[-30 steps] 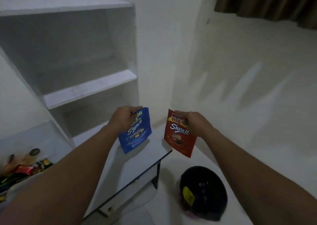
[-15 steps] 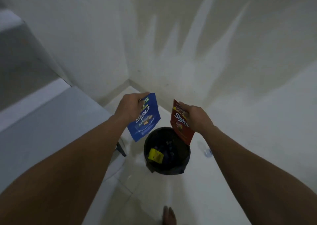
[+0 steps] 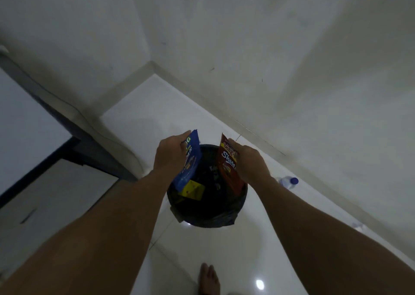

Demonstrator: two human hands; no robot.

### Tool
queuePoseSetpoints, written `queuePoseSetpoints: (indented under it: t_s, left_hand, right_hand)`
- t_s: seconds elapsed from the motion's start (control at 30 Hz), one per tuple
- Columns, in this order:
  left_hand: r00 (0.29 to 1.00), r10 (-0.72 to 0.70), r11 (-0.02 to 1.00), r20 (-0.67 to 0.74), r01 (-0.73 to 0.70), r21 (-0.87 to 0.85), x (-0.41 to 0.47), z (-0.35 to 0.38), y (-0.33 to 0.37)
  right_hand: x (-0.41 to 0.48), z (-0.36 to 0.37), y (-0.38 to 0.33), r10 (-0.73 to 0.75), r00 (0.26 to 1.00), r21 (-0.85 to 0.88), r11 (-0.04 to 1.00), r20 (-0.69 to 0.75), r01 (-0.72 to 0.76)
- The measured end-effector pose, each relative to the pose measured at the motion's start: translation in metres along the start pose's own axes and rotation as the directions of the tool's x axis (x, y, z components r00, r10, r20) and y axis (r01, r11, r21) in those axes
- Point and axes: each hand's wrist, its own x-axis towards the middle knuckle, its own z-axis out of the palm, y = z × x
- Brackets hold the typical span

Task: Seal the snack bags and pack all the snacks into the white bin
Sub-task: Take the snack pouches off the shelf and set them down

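My left hand grips a blue snack bag by its top edge, and the bag hangs down. My right hand grips a red snack bag the same way. Both bags hang side by side, a small gap between them, directly over the mouth of a round black bin lined with a dark plastic bag that stands on the floor. A yellow wrapper lies inside the bin. No white bin shows in this view.
The bin stands on glossy white floor tiles in a room corner. A desk with a dark edge is at the left. A plastic bottle with a blue cap lies by the right wall. My bare foot is at the bottom.
The view swung from the shelf and desk down to the floor corner. Both hands carried the bags from over the desk to directly above the black bin.
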Motion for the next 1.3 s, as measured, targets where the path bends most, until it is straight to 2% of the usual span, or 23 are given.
queuePoseSetpoints:
  t_s: [0.23,0.33,0.43,0.63,0.93,1.1,1.3]
  left_hand:
    - [0.981,-0.122,0.992,0.149,0.126,-0.018,-0.013,0.05,-0.011]
    - [0.972,-0.12,0.99,0.202,0.103,0.092,-0.021,0.033,-0.003]
    - [0.973,-0.09,0.986,0.212,0.057,0.159,-0.025,-0.007,0.017]
    - [0.993,-0.021,0.969,0.115,-0.008,0.247,-0.026,-0.13,0.07]
    - [0.989,-0.082,0.949,-0.126,0.116,0.293,-0.105,-0.34,0.108]
    - [0.952,-0.15,0.927,-0.266,0.229,0.297,-0.184,-0.436,0.081]
    - [0.879,-0.258,0.89,-0.401,0.378,0.254,-0.295,-0.522,0.016]
  right_hand:
    - [0.006,0.028,0.02,0.004,0.999,0.017,1.0,0.045,-0.005]
    - [-0.004,0.012,0.014,0.023,0.998,0.028,0.999,0.051,-0.024]
    - [-0.013,-0.025,-0.001,-0.024,0.999,-0.005,1.0,0.025,0.024]
    - [-0.033,-0.131,-0.058,-0.181,0.983,-0.16,0.971,-0.028,0.175]
    - [-0.09,-0.265,-0.21,-0.398,0.909,-0.27,0.895,-0.122,0.356]
    - [-0.136,-0.287,-0.315,-0.531,0.841,-0.324,0.817,-0.103,0.477]
    - [-0.202,-0.263,-0.439,-0.645,0.764,-0.319,0.731,-0.033,0.603]
